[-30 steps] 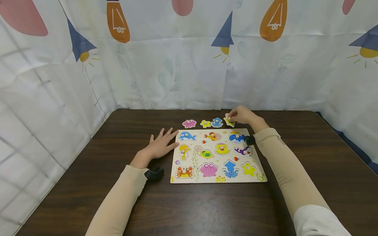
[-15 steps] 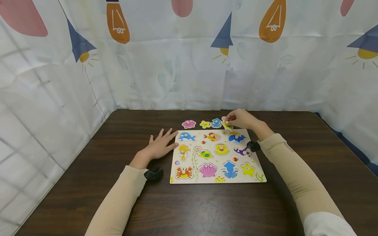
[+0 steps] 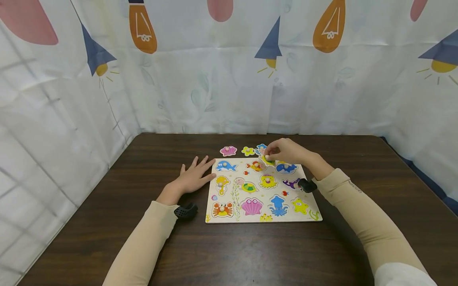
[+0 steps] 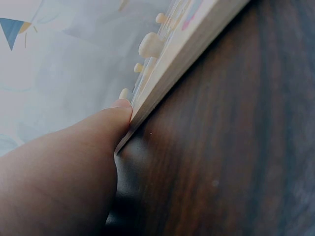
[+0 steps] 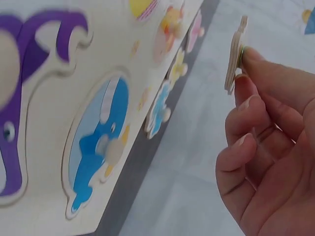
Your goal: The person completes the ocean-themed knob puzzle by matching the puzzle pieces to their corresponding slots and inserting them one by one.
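Observation:
My right hand (image 3: 293,153) pinches the knob of a turtle puzzle piece (image 3: 268,161) between thumb and fingertips, over the back edge of the wooden puzzle board (image 3: 223,220). In the right wrist view the turtle piece (image 5: 235,59) is seen edge-on, raised off the board. My left hand (image 3: 191,177) lies with fingers spread at the board's left edge, thumb at the rim in the left wrist view. The turtle picture (image 3: 249,186), pink shell picture (image 3: 252,206), squid picture (image 3: 278,205) and starfish picture (image 3: 300,205) on the board bear no knobs.
Behind the board lie a pink shell piece (image 3: 228,151), a yellow starfish piece (image 3: 247,151) and a blue squid piece (image 3: 259,150), partly covered by my right hand. Knobbed pieces such as the crab (image 3: 223,209) and octopus (image 3: 268,181) sit in the board. A curtain (image 3: 214,99) hangs behind the table.
My right hand has carried the turtle piece left and toward me, from behind the board to over its back edge. The left hand has stayed at the board's left edge.

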`<state>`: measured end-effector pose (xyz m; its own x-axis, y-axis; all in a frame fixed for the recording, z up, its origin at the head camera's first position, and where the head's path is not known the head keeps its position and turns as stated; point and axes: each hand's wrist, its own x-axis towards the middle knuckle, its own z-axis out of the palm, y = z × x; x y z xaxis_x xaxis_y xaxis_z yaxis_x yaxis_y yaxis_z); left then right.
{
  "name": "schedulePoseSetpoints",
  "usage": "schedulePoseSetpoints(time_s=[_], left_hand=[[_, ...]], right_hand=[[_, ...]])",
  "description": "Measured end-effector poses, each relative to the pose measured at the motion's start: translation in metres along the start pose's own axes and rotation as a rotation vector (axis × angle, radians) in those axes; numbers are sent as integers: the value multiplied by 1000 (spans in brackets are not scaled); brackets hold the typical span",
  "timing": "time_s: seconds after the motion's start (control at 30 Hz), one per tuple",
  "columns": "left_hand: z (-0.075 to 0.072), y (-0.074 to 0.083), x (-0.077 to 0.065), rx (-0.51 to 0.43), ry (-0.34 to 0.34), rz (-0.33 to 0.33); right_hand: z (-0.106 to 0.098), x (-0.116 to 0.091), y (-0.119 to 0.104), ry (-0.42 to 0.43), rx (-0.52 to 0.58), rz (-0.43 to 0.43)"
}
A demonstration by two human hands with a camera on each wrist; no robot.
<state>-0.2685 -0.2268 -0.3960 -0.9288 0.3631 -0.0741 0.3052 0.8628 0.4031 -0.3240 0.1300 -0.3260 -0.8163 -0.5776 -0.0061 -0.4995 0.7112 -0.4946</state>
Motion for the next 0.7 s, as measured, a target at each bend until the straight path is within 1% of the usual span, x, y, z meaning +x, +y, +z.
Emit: schedulePoseSetpoints(time_s=[0.13, 0.5, 0.7], left_hand=[[1, -1, 0, 2, 2, 3], [1, 0, 1, 4, 5, 4], [2, -1, 1, 9, 8, 0]], right_hand=[[3, -4, -7, -31, 11, -50], [15, -14, -26, -85, 18, -132], [23, -16, -38, -98, 24, -153]])
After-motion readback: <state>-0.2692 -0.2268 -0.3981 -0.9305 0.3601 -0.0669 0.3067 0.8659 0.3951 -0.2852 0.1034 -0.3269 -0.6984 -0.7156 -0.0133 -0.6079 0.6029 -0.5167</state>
